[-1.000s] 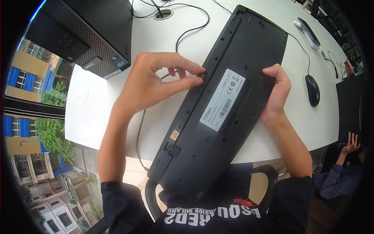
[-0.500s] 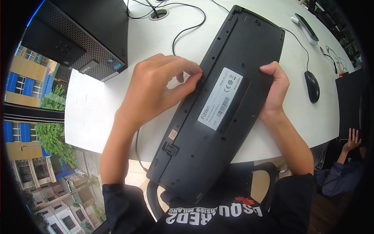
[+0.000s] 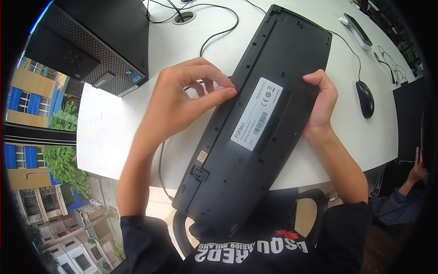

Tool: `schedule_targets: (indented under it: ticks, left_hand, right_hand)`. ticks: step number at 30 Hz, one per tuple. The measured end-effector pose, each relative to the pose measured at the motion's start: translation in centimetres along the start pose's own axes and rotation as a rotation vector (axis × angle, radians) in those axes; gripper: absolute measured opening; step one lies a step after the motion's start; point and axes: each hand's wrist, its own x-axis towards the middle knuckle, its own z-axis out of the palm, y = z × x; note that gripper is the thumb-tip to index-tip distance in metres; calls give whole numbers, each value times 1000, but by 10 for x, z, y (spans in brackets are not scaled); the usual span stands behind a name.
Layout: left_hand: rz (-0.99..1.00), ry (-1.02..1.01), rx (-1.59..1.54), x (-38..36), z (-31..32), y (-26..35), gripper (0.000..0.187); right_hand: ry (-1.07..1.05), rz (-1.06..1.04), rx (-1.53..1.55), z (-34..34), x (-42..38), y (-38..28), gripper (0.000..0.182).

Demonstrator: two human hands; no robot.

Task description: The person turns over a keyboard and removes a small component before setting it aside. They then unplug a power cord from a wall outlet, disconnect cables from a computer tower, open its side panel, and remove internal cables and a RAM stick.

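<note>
At far left, a black Dell computer tower (image 3: 91,45) is standing on the table, clear of the hands. Next, a dark cable (image 3: 237,23) is curving past a cable grommet (image 3: 185,19) and passing out of sight behind the left hand (image 3: 187,96). That hand is bringing thumb and forefinger nearly together at the long edge of the Fühlen keyboard (image 3: 280,132), covering a short stretch of it; whether the fingertips are gripping anything cannot be told. The keyboard is occupying the centre, underside facing up, lying aslant with its white label (image 3: 256,114) showing and its near end extending past the table edge. The right hand (image 3: 321,100) is gripping the opposite long edge, thumb on the underside, the other fingers being mostly hidden. Farther right, a black mouse (image 3: 364,99) is resting apart from the right hand, its cord running toward the keyboard's far corner; a dark device on a white base (image 3: 358,32) is sitting beyond it. The white table (image 3: 105,137) is spreading beneath these items. At left, a window is showing buildings and a tree (image 3: 66,160); at right, another person's hand (image 3: 417,170) is rising beside a dark panel (image 3: 407,118).
</note>
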Motion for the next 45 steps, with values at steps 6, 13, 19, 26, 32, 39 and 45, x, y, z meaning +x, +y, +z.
schedule_targets:
  ticks: [6,13,19,26,32,39,45]
  left_hand:
    - [-123,-75,17,-2,-1,2,15]
    - [-89,-99,-63,-5,5,-5,20]
    - [-255,-143,-305,-3,6,-4,23]
    - [-243,-114,-348,1,3,-6,23]
    - [-116,-68,-191,1,-4,-3,20]
    - [-182,-90,-211,0,-4,-11,20]
    - [-245,-87,-270,-2,-1,-10,21]
  right_hand:
    - [13,19,-13,1,-1,1,17]
    - [-5,38,-1,3,-2,-1,17]
    - [-6,26,-4,-2,2,-1,20]
    - [-38,51,-3,2,-2,-6,22]
    - [-15,58,1,1,0,-2,22]
    - [-6,53,-10,7,-4,0,21]
    - [-3,52,-10,7,-3,2,21]
